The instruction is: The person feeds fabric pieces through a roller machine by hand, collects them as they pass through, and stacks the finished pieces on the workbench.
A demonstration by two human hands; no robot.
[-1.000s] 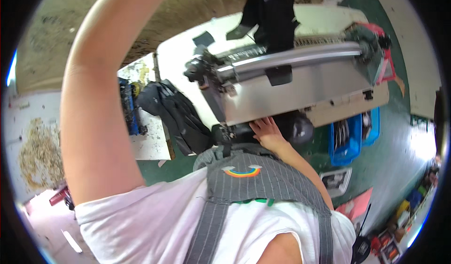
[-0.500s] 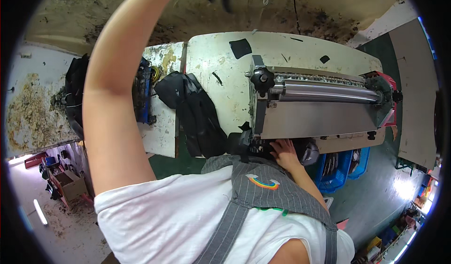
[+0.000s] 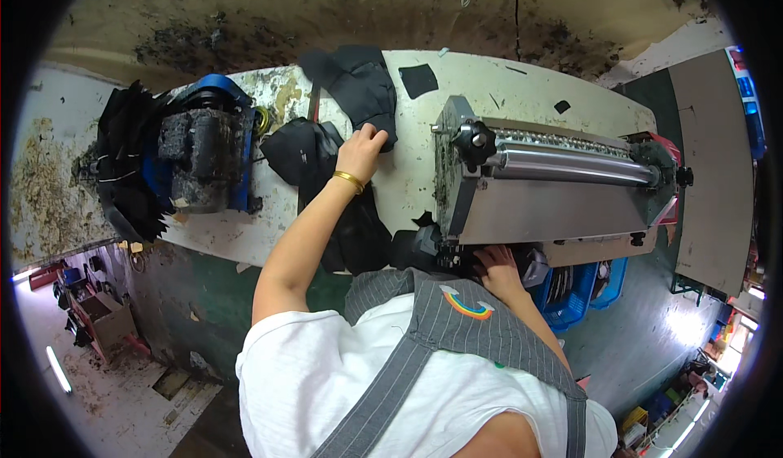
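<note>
My left hand (image 3: 361, 150) is closed in a pinch on the near edge of a black fabric piece (image 3: 363, 83), which reaches away over the white table. Under that forearm and beside the wrist lie more black pieces (image 3: 351, 221), overlapping down to the table's near edge. My right hand (image 3: 497, 266) lies low at the front of a roller machine (image 3: 571, 164), fingers stretched out over dark material (image 3: 466, 259). The machine's plate edge and the shadow below partly hide what those fingertips touch.
A blue-framed motor unit (image 3: 200, 148) with a black bundle (image 3: 126, 164) stands at the left. Small black scraps (image 3: 418, 81) lie on the white table (image 3: 412, 123). Blue baskets (image 3: 571, 299) sit below the machine at the right. A power cord (image 3: 517, 26) hangs from the wall.
My left arm, earlier stretched far up with its hand out of view, has come down to the table with a black fabric piece. My right hand stays nearly in place.
</note>
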